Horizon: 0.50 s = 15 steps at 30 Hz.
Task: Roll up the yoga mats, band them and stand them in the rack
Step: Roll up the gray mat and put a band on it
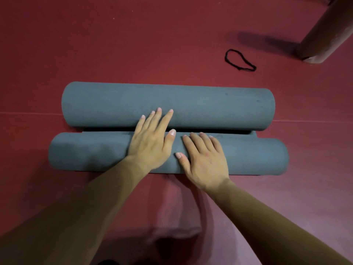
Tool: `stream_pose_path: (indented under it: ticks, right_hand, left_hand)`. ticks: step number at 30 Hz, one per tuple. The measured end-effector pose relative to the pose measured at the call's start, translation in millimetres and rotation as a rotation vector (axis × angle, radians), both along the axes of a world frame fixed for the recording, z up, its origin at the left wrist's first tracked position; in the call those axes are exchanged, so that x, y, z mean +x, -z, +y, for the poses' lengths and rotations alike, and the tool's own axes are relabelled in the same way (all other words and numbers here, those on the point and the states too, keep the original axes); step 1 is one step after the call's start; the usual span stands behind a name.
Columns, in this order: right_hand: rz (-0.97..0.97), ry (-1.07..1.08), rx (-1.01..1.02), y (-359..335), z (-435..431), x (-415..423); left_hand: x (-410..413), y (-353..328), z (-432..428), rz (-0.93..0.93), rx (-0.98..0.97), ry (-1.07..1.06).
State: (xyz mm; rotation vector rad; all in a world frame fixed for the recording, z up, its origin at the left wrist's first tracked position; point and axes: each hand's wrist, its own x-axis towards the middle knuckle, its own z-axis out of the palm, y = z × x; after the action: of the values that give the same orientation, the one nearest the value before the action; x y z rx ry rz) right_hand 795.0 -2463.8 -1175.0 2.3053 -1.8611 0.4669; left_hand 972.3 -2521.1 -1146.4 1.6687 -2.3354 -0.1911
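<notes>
Ten fingers [165, 120] lie straight, gripping nothing: left hand [149, 144] spans onto the far grey roll [191, 100], right hand [206, 157] presses the near roll [86, 152]. Rolls run left to right on the red floor [133, 44]; the black band [226, 57] lies toward its far-right corner, nearer the right hand

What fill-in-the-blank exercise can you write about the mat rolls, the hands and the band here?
1. The near roll and the far roll lie side by side on the ___ floor.
2. The left hand crosses the near roll; its fingertips touch the ___ roll.
3. The right hand rests only on the ___ roll.
4. The black band lies loose on the floor, nearer the ___ hand.
Missing words: red; far; near; right.
</notes>
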Motion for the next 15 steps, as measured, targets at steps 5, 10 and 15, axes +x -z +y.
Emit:
stream_pose_path:
  ticks: [5, 10, 15]
  right_hand:
    - [-0.009, 0.008, 0.013, -4.1, -18.5, 1.6]
    - [-0.026, 0.062, 0.012, -5.6, -25.8, 1.5]
    - [-0.021, 0.139, 0.168, -14.8, -43.1, 3.3]
  left_hand:
    - [3.8, 8.4, 8.8, -0.166, -0.01, 0.085]
    - [2.4, 12.1, -2.8, -0.205, -0.004, 0.06]
    - [0.6, 7.6, -18.5, -0.141, -0.017, 0.049]
